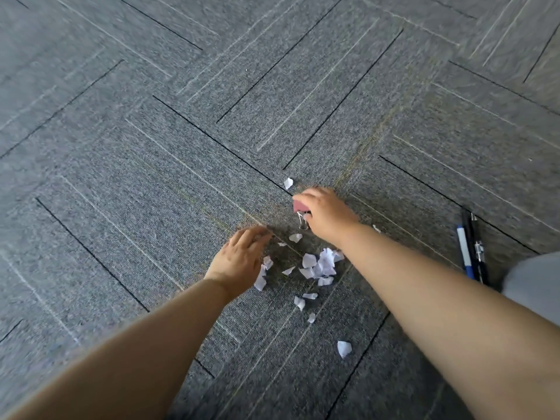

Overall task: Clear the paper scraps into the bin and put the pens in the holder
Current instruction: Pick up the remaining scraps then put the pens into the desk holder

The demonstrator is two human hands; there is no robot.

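White paper scraps [318, 266] lie in a loose pile on the grey carpet [151, 147], between the 2 arms. A few bits sit away from the pile, 1 far up [288, 183] and 1 down low [344, 348]. The left hand [239, 262] is flat with its fingers spread, touching the left edge of the pile. The right hand [325, 213] pinches a pink clip [301, 209] with a metal loop, just past the pile. The pens [471, 247] lie side by side, well off to the right. No bin or holder shows here.

I think the job now is to gather the scraps. It would help to put the clip aside first. Then both hands can push the bits into 1 heap and scoop low, so small bits do not slip out.
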